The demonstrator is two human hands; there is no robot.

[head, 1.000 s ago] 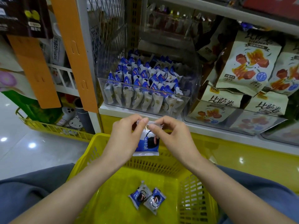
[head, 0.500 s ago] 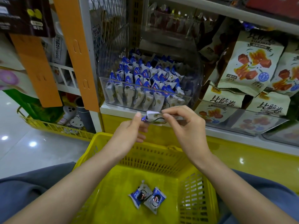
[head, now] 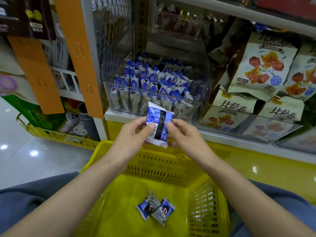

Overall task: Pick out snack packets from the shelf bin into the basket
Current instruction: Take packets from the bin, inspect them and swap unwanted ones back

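Observation:
A blue-and-white snack packet is held upright above the far rim of the yellow basket, its back with the barcode facing me. My left hand pinches its left edge and my right hand pinches its right edge. Behind it stands the clear shelf bin, packed with several of the same packets. Two packets lie side by side on the basket floor.
Beige snack bags fill the clear bins to the right. An orange shelf post stands to the left, with a yellow wire rack of small goods low beside it. The yellow shelf base runs behind the basket.
The packet has been flipped over between my two hands, from hanging front side toward me to upright with its back side toward me, and lifted slightly toward the bin.

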